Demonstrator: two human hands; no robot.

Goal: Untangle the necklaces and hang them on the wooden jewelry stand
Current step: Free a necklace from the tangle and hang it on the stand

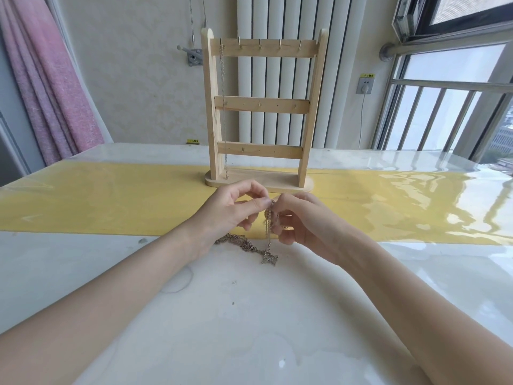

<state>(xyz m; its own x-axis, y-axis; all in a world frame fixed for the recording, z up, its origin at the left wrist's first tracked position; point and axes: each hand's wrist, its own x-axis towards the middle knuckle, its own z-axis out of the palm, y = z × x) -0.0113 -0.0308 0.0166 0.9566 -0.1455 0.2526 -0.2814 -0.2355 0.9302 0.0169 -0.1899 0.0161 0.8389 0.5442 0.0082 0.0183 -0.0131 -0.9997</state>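
A wooden jewelry stand [261, 107] with three hooked bars stands upright on the yellow runner. One thin chain necklace [223, 107] hangs from the leftmost hook of its top bar, reaching down to the base. In front of the stand, my left hand [236, 212] and my right hand [299, 220] meet, both pinching the top of a tangled bunch of silver necklaces [268, 234]. The chains hang down between my hands. Their lower part and a pendant [269, 258] lie on the white table, trailing left under my left wrist.
The glossy white table [249, 315] carries a yellow runner [111, 201] across its middle. Behind it are a white radiator [280, 20], a pink curtain [47, 87] at left and a window with railings [444, 112] at right.
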